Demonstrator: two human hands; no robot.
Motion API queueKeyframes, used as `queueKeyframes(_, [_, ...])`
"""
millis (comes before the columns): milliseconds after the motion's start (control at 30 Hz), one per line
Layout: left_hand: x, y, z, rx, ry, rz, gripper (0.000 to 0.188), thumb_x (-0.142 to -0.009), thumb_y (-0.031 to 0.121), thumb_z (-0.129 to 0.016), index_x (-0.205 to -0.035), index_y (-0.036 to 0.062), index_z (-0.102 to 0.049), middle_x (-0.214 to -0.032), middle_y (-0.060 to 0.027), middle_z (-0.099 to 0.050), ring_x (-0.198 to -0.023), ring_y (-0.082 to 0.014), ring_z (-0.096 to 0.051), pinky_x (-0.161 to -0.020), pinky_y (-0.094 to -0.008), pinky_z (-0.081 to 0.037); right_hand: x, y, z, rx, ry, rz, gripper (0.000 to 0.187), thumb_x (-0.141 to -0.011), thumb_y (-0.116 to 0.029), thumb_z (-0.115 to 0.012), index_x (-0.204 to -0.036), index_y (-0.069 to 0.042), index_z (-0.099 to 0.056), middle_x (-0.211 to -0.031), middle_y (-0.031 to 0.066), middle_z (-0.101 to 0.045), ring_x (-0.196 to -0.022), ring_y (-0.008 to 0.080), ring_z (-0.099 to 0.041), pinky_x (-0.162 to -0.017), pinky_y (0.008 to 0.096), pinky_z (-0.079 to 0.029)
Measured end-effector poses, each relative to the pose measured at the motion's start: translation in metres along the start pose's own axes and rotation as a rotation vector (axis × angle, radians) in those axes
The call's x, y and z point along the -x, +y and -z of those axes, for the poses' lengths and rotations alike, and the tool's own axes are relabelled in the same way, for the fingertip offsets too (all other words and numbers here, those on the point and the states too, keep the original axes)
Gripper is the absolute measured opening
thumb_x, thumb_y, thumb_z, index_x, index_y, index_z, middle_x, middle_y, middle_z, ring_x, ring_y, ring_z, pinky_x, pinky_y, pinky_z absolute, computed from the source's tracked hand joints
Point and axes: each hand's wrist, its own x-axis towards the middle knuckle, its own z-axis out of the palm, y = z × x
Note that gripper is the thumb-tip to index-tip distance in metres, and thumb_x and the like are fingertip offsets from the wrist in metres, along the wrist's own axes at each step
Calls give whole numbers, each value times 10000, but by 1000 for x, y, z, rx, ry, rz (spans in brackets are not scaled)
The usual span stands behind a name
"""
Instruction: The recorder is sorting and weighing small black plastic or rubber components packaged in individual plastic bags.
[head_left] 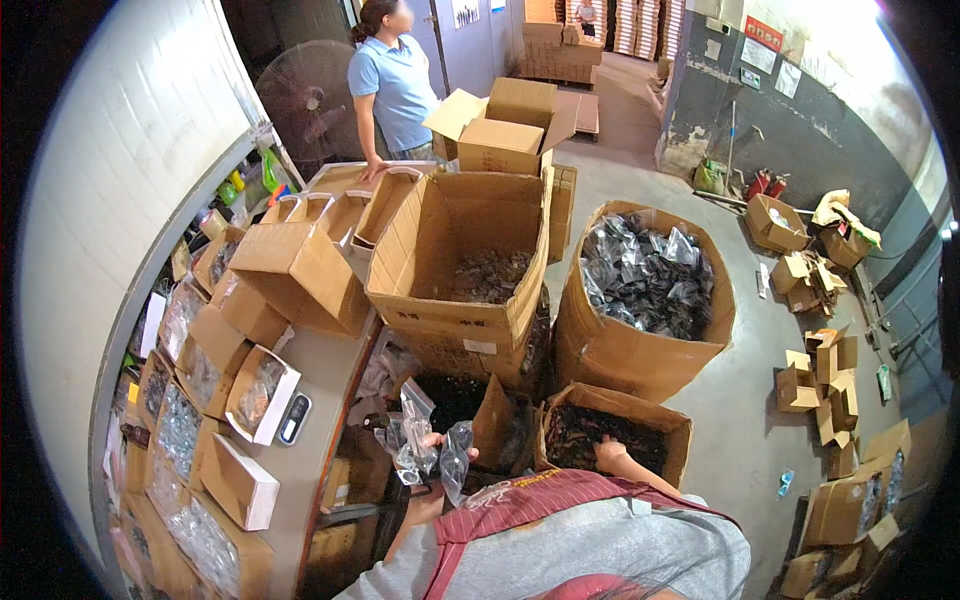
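Label (pixel 480 347) (dark print (pixel 473 322) above) on carton (pixel 425 342) beyond left hand (pixel 432 440)

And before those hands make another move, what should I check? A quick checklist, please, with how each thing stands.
1. Left hand has hold of the clear plastic bags: ok.
2. Right hand is inside the open box of dark pieces: ok.
3. Right fingers grip a piece: cannot tell, fingertips hidden.
4. Large carton of filled bags stands upright: ok.
5. Co-worker is away from both hands: ok.
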Motion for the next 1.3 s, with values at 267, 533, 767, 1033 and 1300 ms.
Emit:
queueKeyframes(267, [9, 13, 0, 859, -247, 293, 288, -851, 435, -607, -905, 164, -690, -1152, -54, -645, -1205, -340, -487, -1046, -638, -210, -10, -9, 21, 58, -68, 36, 469, -809, -278, -591, -1224, -65, -550, -1183, 188, -560, -1124, 344, -543, -890, 444, -481])
queueKeyframes(533, [0, -3, -15, 1133, -390, 180, 270, -871, 407, -598, -933, 159, -687, -1096, 11, -653, -1276, -280, -440, -1091, -650, -117, -27, -44, 3, -210, -78, 294, 728, -795, -418, -630, -1372, -41, -393, -1154, 284, -596, -1095, 422, -567, -904, 460, -463])
queueKeyframes(767, [-3, -20, 22, -31, 112, 213, 337, -726, 386, -759, -855, 91, -659, -1172, -166, -589, -1257, -432, -426, -940, -597, -444, -19, -57, 6, -248, 11, 238, 729, -791, -463, -597, -1322, 3, -414, -1076, 268, -631, -1039, 386, -604, -844, 455, -495])
queueKeyframes(1033, [-6, -73, 92, -84, 109, 73, 326, -750, 282, -733, -933, 45, -603, -1105, -220, -578, -1034, -454, -579, -798, -510, -557, -5, -46, 4, -263, 116, 387, 388, -773, -306, -586, -1133, -188, -668, -1027, 127, -684, -961, 319, -643, -802, 421, -518])
queueKeyframes(1300, [10, -54, 66, -300, 58, -14, 354, -881, 295, -568, -1130, 48, -519, -1171, -179, -568, -1105, -371, -544, -890, -442, -463, 50, -19, 31, -282, 571, 387, 236, -812, -272, -577, -989, -201, -715, -791, 133, -686, -750, 324, -656, -701, 459, -504])
